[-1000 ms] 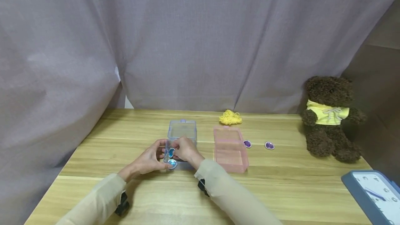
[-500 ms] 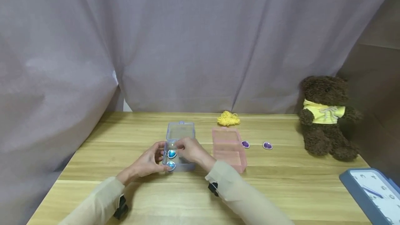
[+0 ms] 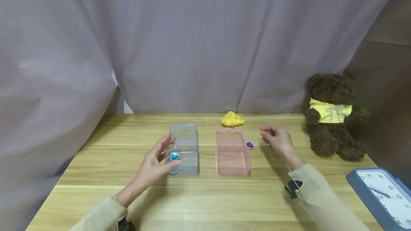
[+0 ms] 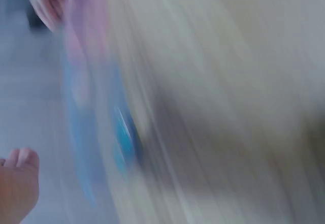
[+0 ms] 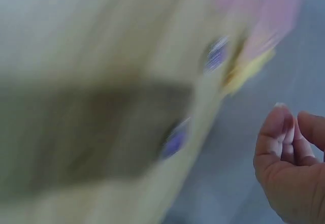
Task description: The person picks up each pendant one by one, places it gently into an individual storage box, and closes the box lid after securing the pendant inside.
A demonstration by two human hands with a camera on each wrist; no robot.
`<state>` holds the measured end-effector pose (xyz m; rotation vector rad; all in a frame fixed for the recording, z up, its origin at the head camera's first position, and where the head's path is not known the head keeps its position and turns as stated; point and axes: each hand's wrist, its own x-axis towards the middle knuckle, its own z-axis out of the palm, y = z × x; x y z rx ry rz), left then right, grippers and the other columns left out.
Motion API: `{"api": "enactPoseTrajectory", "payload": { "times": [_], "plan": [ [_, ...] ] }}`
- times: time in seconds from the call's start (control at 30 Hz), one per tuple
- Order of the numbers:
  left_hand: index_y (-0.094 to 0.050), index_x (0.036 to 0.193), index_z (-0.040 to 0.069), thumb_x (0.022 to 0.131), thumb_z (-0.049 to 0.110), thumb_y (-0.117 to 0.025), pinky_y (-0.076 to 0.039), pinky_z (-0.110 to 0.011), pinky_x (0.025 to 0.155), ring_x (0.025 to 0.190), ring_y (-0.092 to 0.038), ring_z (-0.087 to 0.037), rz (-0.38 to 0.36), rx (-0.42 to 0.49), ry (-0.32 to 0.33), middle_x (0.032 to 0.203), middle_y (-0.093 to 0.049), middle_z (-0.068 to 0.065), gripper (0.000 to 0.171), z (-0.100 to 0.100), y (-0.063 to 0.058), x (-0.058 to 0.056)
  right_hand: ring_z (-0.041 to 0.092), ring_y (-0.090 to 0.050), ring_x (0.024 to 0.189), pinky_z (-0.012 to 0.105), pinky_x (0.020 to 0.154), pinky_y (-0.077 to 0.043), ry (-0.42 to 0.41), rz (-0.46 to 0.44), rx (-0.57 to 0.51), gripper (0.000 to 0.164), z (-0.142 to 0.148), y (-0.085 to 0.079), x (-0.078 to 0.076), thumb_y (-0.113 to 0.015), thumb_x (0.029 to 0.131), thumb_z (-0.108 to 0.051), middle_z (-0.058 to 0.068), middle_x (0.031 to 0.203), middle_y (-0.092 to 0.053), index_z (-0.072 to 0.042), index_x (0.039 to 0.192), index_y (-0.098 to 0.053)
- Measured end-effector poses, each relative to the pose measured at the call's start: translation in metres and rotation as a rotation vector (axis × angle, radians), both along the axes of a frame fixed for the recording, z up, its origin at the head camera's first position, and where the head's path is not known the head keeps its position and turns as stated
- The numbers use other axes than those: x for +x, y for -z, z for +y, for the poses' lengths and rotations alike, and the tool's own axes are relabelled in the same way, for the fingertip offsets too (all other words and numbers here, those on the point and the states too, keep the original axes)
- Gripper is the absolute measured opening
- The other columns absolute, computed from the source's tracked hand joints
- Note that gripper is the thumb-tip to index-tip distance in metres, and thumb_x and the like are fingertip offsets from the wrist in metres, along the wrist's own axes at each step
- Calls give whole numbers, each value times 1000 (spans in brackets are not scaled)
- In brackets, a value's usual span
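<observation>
My left hand [image 3: 155,161] hovers at the left side of a clear blue plastic box [image 3: 191,167], its thumb and fingers spread and holding nothing. Two blue heart-shaped gems with beaded edges show at the box's left end: the upper gem [image 3: 174,156] lies between thumb and fingers in this view, the lower gem [image 3: 174,170] just below the thumb. Loosely bent and with nothing in its fingers, my right hand [image 3: 278,141] is raised over the right of the table. A purple gem [image 5: 175,141] under it is partly hidden in the head view; another purple gem [image 3: 250,145] lies further left.
An open clear pink box [image 3: 232,169] stands between the hands. Behind it lies a bundle of yellow cord [image 3: 232,119]. A brown teddy bear [image 3: 332,117] in a yellow top sits at the right, with a blue-framed clock [image 3: 382,195] nearer the front.
My right hand has left the blue box and swung right, over the purple gems. My left hand has loosened from the box's left side and spread its fingers.
</observation>
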<state>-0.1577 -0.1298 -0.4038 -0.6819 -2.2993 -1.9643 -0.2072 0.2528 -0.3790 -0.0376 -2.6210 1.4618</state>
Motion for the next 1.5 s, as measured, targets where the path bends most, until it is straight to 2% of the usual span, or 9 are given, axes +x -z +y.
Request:
{"api": "enactPoseTrajectory", "payload": {
  "times": [0.1, 0.2, 0.37, 0.53, 0.73, 1.07, 1.23, 1.33, 1.5],
  "plan": [
    [-26, 146, 0, 79, 4, -73, -31, -43, 112, 135, -34, -34, -58, 27, 86, 148, -36, -17, 82, 38, -4, 16, -1, -56, 61, 17, 57, -55, 83, -26, 45, 28, 29, 14, 4, -55, 92, -4, 4, 78, -63, 16, 111, -56],
    [-19, 148, 1, 81, 10, -73, -25, -41, 115, 141, -25, -29, -151, 7, 146, 153, -26, -15, 87, 70, 3, 24, 1, -55, 61, 17, 56, -54, 108, -73, 51, 28, 42, 26, 7, -55, 91, -3, 1, 76, -60, 17, 110, -55],
    [-9, 148, -6, 79, 8, -74, -19, -45, 116, 142, -16, -36, -204, -6, 119, 155, -12, -22, 95, 103, 23, 19, 5, -53, 60, 19, 53, -51, 95, -132, 94, 30, 47, 36, 9, -60, 88, -8, 1, 73, -59, 16, 103, -56],
    [-7, 146, -10, 75, -1, -73, -19, -48, 115, 140, -16, -42, -198, 38, 84, 152, -10, -31, 97, 121, 35, 9, 13, -48, 64, 23, 52, -42, 113, -174, 212, 32, 48, 38, 8, -65, 86, -19, 6, 75, -59, 11, 95, -59],
    [-7, 145, -11, 70, -10, -70, -21, -46, 115, 139, -19, -42, -203, 88, 55, 150, -13, -32, 98, 132, 41, -3, 20, -50, 69, 25, 54, -42, 113, -222, 305, 39, 47, 37, 5, -65, 87, -31, 16, 87, -60, 7, 96, -58],
    [-16, 144, -10, 68, -11, -71, -18, -43, 117, 140, -21, -38, -227, 116, 54, 149, -23, -29, 93, 143, 45, -11, 25, -53, 76, 31, 60, -44, 124, -266, 356, 33, 48, 33, 3, -64, 86, -28, 16, 88, -60, 4, 94, -58],
    [-21, 143, -10, 68, -12, -71, -21, -43, 116, 139, -24, -40, -243, 122, 47, 147, -26, -28, 90, 147, 45, -12, 29, -54, 83, 33, 65, -46, 124, -246, 297, 33, 52, 34, 4, -64, 86, -23, 20, 92, -60, 6, 97, -54],
    [-21, 142, -10, 67, -15, -69, -25, -43, 115, 137, -26, -41, -253, 152, 60, 146, -27, -29, 89, 149, 46, -12, 22, -55, 76, 28, 61, -47, 117, -208, 215, 33, 55, 35, 5, -64, 87, -17, 17, 88, -60, 10, 101, -51],
    [-19, 141, -12, 66, -20, -65, -32, -44, 112, 133, -33, -43, -257, 203, 97, 142, -31, -32, 89, 153, 47, -14, 3, -59, 67, 17, 62, -57, 43, -117, -182, 27, 56, 32, 6, -59, 89, -1, 4, 79, -57, 14, 107, -46]
  ]
}}
